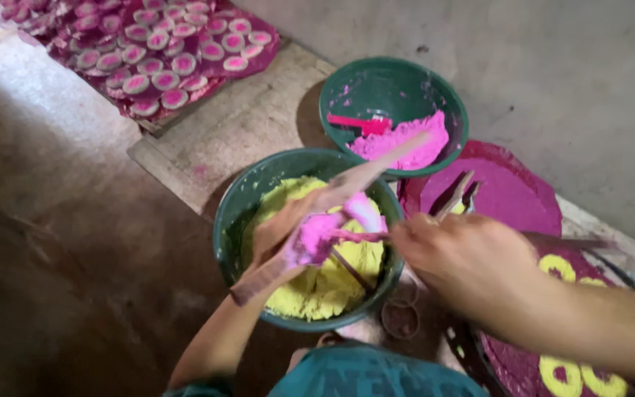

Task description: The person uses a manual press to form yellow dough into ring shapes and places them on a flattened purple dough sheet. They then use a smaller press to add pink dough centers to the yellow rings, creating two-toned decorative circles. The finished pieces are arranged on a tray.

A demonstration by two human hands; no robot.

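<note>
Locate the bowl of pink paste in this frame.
In the head view, the bowl of pink paste sits upper centre-right, just behind the bowl of yellow paste and left of the round pink board.

My left hand (288, 235) grips a long wooden paddle (332, 217) caked with pink paste, held slanting over the green bowl (231, 220) of yellow paste. My right hand (464, 261) pinches a thin stick (453, 197) just beside it, touching the pink lump. Behind sits a second green bowl (406, 73) with pink paste (406, 141). Filled round pink moulds (156, 51) lie on the floor well apart.
</note>
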